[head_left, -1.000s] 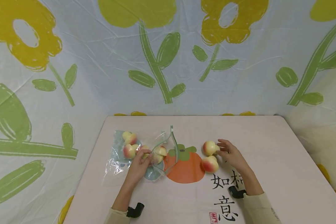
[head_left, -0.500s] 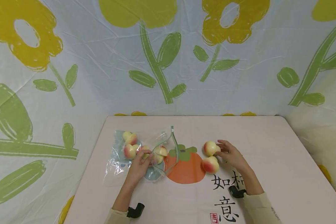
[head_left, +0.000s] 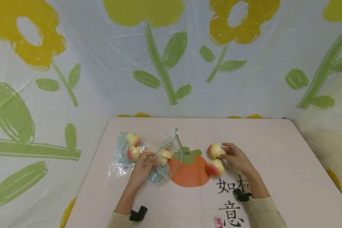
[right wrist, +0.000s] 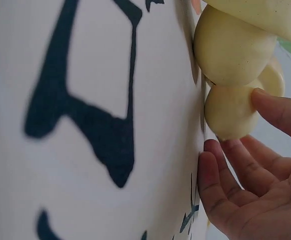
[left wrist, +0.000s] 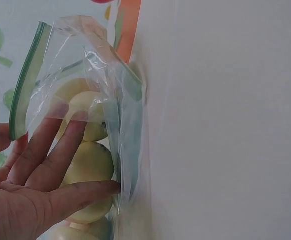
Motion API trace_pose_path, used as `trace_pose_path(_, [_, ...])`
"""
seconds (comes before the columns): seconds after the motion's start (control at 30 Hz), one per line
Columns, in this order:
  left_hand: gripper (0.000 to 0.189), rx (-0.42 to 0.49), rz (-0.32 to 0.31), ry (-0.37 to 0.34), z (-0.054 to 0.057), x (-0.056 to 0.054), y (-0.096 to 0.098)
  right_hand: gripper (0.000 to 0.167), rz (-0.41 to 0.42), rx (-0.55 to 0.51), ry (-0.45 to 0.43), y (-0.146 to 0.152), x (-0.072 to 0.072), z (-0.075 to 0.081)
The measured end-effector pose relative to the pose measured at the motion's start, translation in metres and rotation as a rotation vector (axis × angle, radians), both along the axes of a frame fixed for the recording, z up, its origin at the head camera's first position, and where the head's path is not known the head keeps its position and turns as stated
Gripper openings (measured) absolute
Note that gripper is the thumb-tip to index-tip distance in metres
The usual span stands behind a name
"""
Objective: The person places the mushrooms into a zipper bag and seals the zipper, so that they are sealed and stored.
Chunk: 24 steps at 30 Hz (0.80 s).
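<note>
Several yellow toy mushrooms with red-blushed caps are in view. My left hand (head_left: pixel 142 167) holds the mouth of a clear zip bag (left wrist: pixel 93 47), which lies on its side with its green-edged opening spread toward the right. Inside the bag are several mushrooms (head_left: pixel 133 153). In the left wrist view, fingers grip the green zip strip (left wrist: pixel 28 85) while others lie against the plastic. To the right, my right hand (head_left: pixel 240 161) pinches the stem of one mushroom (head_left: pixel 214 150), thumb on one side and fingertips on the other. Another mushroom (head_left: pixel 215 168) lies right beside it, nearer me.
A pale pink mat (head_left: pixel 285 164) covers the table, printed with an orange persimmon (head_left: pixel 192 174) and black characters (head_left: pixel 230 215). Behind it and at the sides hangs a white cloth (head_left: pixel 102 63) with yellow flowers. Black wrist mounts (head_left: pixel 138 214) sit at both sleeves.
The head view has shifted slightly, so the scene sits a little farther right. Both hands keep their places on the bag and the mushroom.
</note>
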<state>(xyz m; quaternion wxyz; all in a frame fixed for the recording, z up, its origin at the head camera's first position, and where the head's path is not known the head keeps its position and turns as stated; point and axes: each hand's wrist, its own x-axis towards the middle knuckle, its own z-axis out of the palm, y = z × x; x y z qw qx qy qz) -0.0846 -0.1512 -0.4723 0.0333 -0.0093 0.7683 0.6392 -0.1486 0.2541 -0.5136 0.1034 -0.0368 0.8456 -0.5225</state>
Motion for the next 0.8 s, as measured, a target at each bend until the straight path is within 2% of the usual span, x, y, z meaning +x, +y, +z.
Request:
trace_pose_path(0.3, [0.019, -0.007, -0.008, -0.004, 0.002, 0.000, 0.000, 0.063, -0.016, 0.015, 0.016, 0.001, 0.000, -0.001])
trace_pose_path(0.43, [0.019, -0.008, -0.013, -0.007, 0.002, -0.001, 0.000, 0.066, -0.032, -0.024, 0.009, 0.002, 0.000, 0.000])
trace_pose_path(0.67, [0.021, 0.009, 0.014, -0.018, -0.031, -0.011, -0.004, 0.066, -0.056, -0.096, 0.014, 0.002, 0.003, 0.002])
trace_pose_path(0.8, [0.022, 0.006, 0.016, 0.000, -0.036, -0.011, -0.004, 0.067, -0.073, -0.108, 0.024, -0.001, 0.007, 0.009])
